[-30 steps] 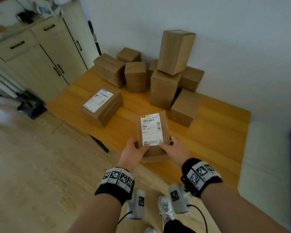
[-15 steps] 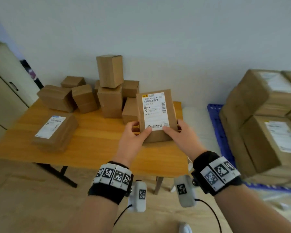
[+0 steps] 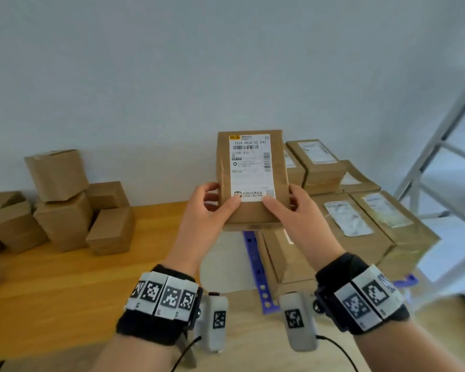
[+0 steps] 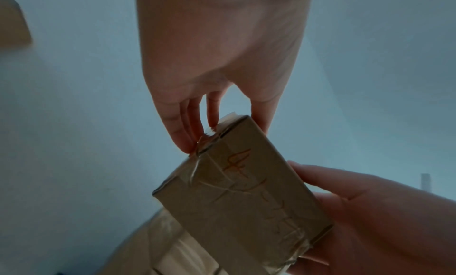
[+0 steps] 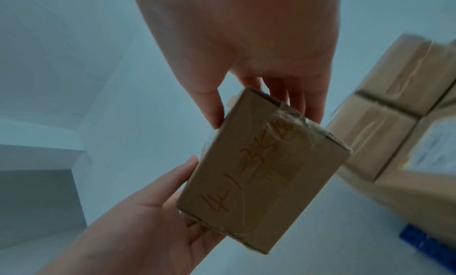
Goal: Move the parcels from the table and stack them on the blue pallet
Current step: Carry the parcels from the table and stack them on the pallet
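Parcel [image 3: 252, 181] lifted from table [image 3: 65, 277] toward pallet stack [image 3: 360, 218], left hand [image 3: 207, 210], right hand [image 3: 293, 213] fingers gripping its sides

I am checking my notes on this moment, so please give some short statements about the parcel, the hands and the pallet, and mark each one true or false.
1. Both hands hold the parcel. True: the left hand and the right hand grip its lower sides.
2. The parcel lies on the table. False: it is held up in the air.
3. The label faces the head camera. True.
4. The pallet holds no parcels. False: stacked parcels stand on it.
5. Plain boxes remain on the table. True.
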`<state>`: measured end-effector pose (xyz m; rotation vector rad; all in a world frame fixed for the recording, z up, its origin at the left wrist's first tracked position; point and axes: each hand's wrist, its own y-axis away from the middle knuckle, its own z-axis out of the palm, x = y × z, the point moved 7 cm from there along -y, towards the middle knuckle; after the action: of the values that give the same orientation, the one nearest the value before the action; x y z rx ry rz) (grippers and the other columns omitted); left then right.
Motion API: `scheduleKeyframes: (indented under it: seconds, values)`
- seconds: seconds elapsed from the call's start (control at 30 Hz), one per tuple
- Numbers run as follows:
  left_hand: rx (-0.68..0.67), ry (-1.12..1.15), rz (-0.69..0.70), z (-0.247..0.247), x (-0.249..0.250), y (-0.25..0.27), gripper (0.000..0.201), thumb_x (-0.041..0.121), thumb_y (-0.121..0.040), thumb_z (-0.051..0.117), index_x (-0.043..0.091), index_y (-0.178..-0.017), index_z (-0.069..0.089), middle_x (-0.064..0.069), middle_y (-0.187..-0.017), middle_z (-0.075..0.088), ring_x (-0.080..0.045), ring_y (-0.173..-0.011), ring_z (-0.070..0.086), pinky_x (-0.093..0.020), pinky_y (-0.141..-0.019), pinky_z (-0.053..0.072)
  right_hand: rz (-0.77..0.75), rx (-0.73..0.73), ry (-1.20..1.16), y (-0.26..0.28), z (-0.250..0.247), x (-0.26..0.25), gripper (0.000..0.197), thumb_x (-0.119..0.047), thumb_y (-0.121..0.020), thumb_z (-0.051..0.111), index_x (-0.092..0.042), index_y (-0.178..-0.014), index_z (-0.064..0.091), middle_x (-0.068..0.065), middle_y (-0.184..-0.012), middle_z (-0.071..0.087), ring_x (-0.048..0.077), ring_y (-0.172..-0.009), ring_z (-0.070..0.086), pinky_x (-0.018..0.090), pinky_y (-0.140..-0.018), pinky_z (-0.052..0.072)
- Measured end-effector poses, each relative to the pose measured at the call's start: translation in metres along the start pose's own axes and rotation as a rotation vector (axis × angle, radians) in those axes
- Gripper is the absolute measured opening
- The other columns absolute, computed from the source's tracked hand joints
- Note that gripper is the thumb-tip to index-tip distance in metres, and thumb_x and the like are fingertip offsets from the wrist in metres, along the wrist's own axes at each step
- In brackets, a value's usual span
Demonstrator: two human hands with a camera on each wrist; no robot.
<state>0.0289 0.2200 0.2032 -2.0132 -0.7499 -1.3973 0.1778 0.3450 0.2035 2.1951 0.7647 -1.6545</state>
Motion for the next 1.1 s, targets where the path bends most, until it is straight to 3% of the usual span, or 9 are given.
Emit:
scheduleKeyframes:
  seconds: [0.07, 0.2, 0.33, 0.43, 0.53, 0.7, 0.87, 1.0, 1.1]
  values:
    - [-0.026, 0.002, 0.032, 0.043, 0.022, -0.002, 0.058, 0.054, -0.083, 0.068, 0.031, -0.132, 0.047, 0.017, -0.115, 0.058, 0.002, -0.103, 0.057, -0.024, -0.084, 0.053, -0.014, 0.032, -0.007, -0.004, -0.048, 0.005, 0.043, -0.045, -0.09, 0.064, -0.031, -0.128, 0.051, -0.017, -0.113, 0.064, 0.002, -0.102, 0.062, 0.02, -0.08, 0.053]
    - [-0.072, 0.008, 0.095, 0.123, 0.06, -0.003, 0.056, 0.054, -0.085, 0.066, 0.031, -0.133, 0.048, 0.018, -0.116, 0.059, 0.002, -0.103, 0.058, -0.026, -0.086, 0.055, -0.025, 0.099, -0.014, -0.016, -0.13, 0.025, 0.05, -0.05, -0.087, 0.065, -0.028, -0.131, 0.053, -0.014, -0.115, 0.067, 0.008, -0.104, 0.065, 0.036, -0.09, 0.057]
    - [-0.131, -0.004, 0.124, 0.186, 0.084, -0.005, 0.051, 0.053, -0.089, 0.062, 0.033, -0.134, 0.049, 0.017, -0.121, 0.059, 0.001, -0.108, 0.057, -0.027, -0.09, 0.052, -0.036, 0.142, -0.033, -0.028, -0.193, 0.037, 0.035, -0.045, -0.09, 0.064, -0.03, -0.121, 0.056, -0.013, -0.11, 0.069, 0.005, -0.098, 0.067, 0.032, -0.087, 0.057]
    - [-0.159, -0.02, 0.118, 0.219, 0.093, -0.011, 0.047, 0.049, -0.091, 0.062, 0.029, -0.131, 0.049, 0.017, -0.118, 0.059, 0.004, -0.105, 0.057, -0.016, -0.08, 0.047, -0.024, 0.176, -0.037, -0.04, -0.226, 0.047, 0.039, -0.044, -0.09, 0.065, -0.026, -0.124, 0.058, -0.012, -0.108, 0.069, 0.004, -0.094, 0.067, 0.024, -0.079, 0.055]
    - [-0.183, -0.043, 0.105, 0.243, 0.096, -0.024, 0.038, 0.047, -0.092, 0.061, 0.028, -0.123, 0.052, 0.017, -0.113, 0.061, 0.005, -0.099, 0.059, -0.017, -0.078, 0.048, -0.001, 0.186, -0.044, -0.056, -0.248, 0.059, 0.038, -0.04, -0.091, 0.065, -0.022, -0.125, 0.059, -0.011, -0.107, 0.069, 0.003, -0.092, 0.067, 0.015, -0.069, 0.051]
    - [-0.258, -0.126, 0.136, 0.28, 0.102, -0.058, 0.038, 0.046, -0.095, 0.056, 0.028, -0.128, 0.049, 0.018, -0.116, 0.058, 0.005, -0.1, 0.054, -0.011, -0.074, 0.04, 0.028, 0.229, -0.032, -0.088, -0.274, 0.073, 0.032, -0.038, -0.092, 0.064, -0.021, -0.119, 0.061, -0.008, -0.105, 0.07, 0.007, -0.091, 0.068, 0.018, -0.069, 0.053]
    - [-0.314, -0.211, 0.201, 0.311, 0.108, -0.095, 0.044, 0.044, -0.099, 0.049, 0.025, -0.138, 0.05, 0.011, -0.13, 0.056, -0.005, -0.116, 0.053, -0.024, -0.092, 0.045, 0.056, 0.258, 0.02, -0.124, -0.299, 0.08, 0.025, -0.04, -0.093, 0.063, -0.026, -0.113, 0.06, -0.011, -0.099, 0.069, 0.004, -0.084, 0.066, 0.011, -0.058, 0.049]
    - [-0.348, -0.268, 0.211, 0.329, 0.105, -0.119, 0.042, 0.044, -0.1, 0.048, 0.027, -0.138, 0.052, 0.012, -0.128, 0.055, -0.001, -0.106, 0.052, -0.015, -0.077, 0.039, 0.09, 0.254, 0.072, -0.153, -0.309, 0.091, 0.028, -0.043, -0.094, 0.061, -0.025, -0.116, 0.059, -0.009, -0.1, 0.068, 0.009, -0.087, 0.067, 0.017, -0.063, 0.05]
    - [-0.334, -0.324, 0.21, 0.338, 0.101, -0.134, 0.039, 0.041, -0.1, 0.048, 0.027, -0.136, 0.053, 0.01, -0.13, 0.053, 0.0, -0.102, 0.048, -0.013, -0.074, 0.035, 0.099, 0.22, 0.107, -0.176, -0.308, 0.101, 0.028, -0.043, -0.094, 0.06, -0.023, -0.114, 0.06, -0.008, -0.099, 0.068, 0.01, -0.087, 0.066, 0.02, -0.066, 0.049]
